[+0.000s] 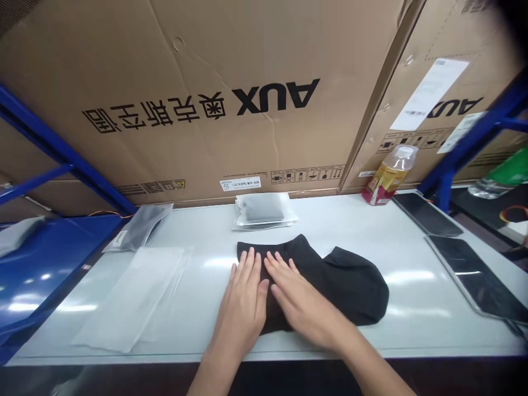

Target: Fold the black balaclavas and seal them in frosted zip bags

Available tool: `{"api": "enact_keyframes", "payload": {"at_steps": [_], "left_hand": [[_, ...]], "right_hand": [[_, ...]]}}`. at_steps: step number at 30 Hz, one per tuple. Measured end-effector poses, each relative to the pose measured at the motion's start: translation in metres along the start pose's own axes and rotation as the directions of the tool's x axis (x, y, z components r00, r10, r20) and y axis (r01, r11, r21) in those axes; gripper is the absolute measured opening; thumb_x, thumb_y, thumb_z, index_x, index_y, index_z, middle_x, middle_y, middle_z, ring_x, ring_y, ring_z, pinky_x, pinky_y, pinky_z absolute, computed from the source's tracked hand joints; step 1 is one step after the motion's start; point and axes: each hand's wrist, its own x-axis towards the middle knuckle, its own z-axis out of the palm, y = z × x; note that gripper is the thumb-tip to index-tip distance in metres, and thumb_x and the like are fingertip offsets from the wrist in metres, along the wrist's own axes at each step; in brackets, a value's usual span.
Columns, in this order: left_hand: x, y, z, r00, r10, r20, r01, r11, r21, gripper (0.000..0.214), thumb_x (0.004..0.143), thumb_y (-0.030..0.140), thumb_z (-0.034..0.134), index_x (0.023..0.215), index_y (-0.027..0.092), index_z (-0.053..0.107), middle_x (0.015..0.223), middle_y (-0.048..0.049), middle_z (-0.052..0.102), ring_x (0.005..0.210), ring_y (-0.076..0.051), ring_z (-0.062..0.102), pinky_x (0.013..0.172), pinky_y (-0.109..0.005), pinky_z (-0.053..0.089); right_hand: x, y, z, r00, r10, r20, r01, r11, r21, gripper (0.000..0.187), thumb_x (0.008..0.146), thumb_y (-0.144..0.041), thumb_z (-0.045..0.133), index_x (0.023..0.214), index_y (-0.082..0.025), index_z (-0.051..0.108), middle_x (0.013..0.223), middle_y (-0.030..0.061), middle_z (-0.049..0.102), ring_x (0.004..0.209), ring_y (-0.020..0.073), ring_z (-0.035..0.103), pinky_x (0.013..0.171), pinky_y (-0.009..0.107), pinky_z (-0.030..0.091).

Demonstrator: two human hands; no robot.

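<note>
Two hands rest flat on the black garment (350,286) lying on the counter (416,330): your left hand (243,302) on its left end, your right hand (301,302) just beside it, angled across. Your fingers (249,267) are spread apart on the cloth, clamped on nothing. A clear bag (132,297) lies to the left; a grey packet (264,209) sits just beyond the garment.

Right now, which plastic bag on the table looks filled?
The bag at the back centre, just beyond the black fabric, bulges with a grey bundle; the grey bag and the frosted bag to the left lie flat.
</note>
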Motion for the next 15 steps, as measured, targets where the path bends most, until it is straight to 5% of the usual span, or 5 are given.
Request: {"api": "enact_keyframes", "payload": {"at_steps": [6,8,10,12,15], "left_hand": [[-0.033,-0.039,-0.064,0.979,-0.161,-0.127,0.161,0.987,-0.01,0.056,0.111,0.039,0.04,0.166,0.032,0.033,0.172,-0.0054,0.033,0.16,-0.03,0.027,0.129,-0.06,0.029],[-0.048,-0.07,-0.09,0.883,-0.388,-0.264,0.429,0.895,0.12,0.056,0.108,0.048,0.044,0.157,0.021,0.05,0.167,-0.0115,0.043,0.158,-0.035,0.032,0.128,-0.062,0.03],[-0.056,-0.098,-0.111,0.763,-0.605,-0.227,0.646,0.717,0.261,0.062,0.104,0.054,0.043,0.147,0.012,0.06,0.16,-0.0194,0.052,0.152,-0.044,0.042,0.117,-0.066,0.042],[-0.058,-0.117,-0.127,0.673,-0.731,-0.109,0.712,0.602,0.362,0.057,0.101,0.054,0.047,0.134,0.014,0.07,0.139,-0.0198,0.07,0.13,-0.046,0.064,0.098,-0.061,0.057],[-0.057,-0.124,-0.141,0.629,-0.776,-0.039,0.717,0.56,0.415,0.044,0.096,0.051,0.052,0.11,0.021,0.08,0.099,-0.0156,0.082,0.091,-0.042,0.076,0.072,-0.048,0.059]], "right_hand": [[-0.055,0.019,-0.049,0.946,0.225,-0.234,-0.108,0.898,0.427,0.046,0.111,-0.047,0.044,0.156,-0.037,0.051,0.166,0.0012,0.046,0.156,0.0256,0.039,0.129,0.054,0.03],[-0.072,0.027,-0.057,0.916,0.267,-0.299,-0.095,0.869,0.485,0.043,0.111,-0.048,0.042,0.148,-0.035,0.061,0.161,0.0041,0.053,0.15,0.0284,0.048,0.126,0.054,0.039],[-0.082,0.034,-0.061,0.882,0.312,-0.354,-0.094,0.852,0.515,0.045,0.112,-0.05,0.038,0.14,-0.032,0.068,0.154,0.0073,0.06,0.14,0.03,0.058,0.116,0.051,0.052],[-0.085,0.04,-0.061,0.852,0.345,-0.393,-0.112,0.854,0.507,0.046,0.111,-0.051,0.036,0.134,-0.03,0.071,0.145,0.0089,0.065,0.133,0.0303,0.064,0.105,0.048,0.06],[-0.084,0.04,-0.06,0.852,0.327,-0.409,-0.123,0.884,0.45,0.043,0.111,-0.05,0.039,0.13,-0.031,0.071,0.142,0.008,0.067,0.131,0.0292,0.063,0.102,0.044,0.06]]}}
